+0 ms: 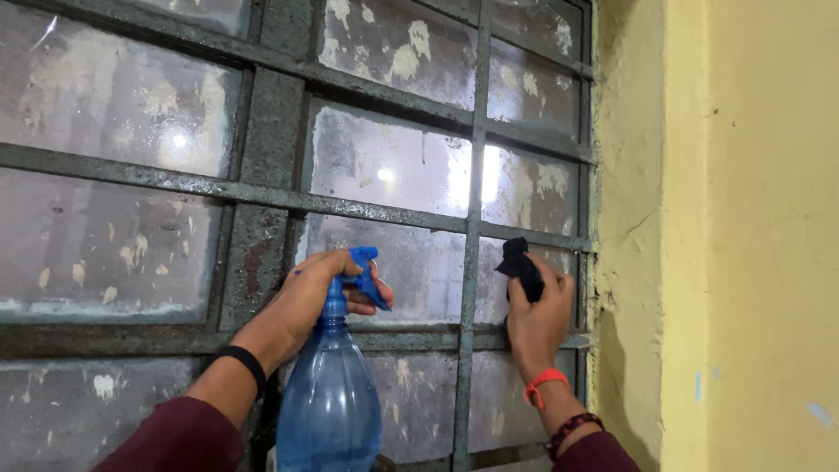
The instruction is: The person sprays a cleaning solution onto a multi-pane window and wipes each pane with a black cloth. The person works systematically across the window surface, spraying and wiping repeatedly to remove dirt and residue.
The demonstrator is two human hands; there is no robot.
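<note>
My left hand [308, 301] grips the neck of a clear blue spray bottle [329, 402], fingers around its blue trigger head [363, 275], nozzle aimed at the window. My right hand [535, 319] holds a dark cloth [519, 262] pressed against a grimy glass pane [524, 197] near the right edge of the window. A black band circles my left wrist; an orange thread and a bead bracelet sit on my right wrist.
The window has a weathered grey metal grille [474, 201] with horizontal and vertical bars across dirty, paint-flecked frosted panes [114, 96]. A rough yellow wall [752, 236] rises directly to the right of the frame.
</note>
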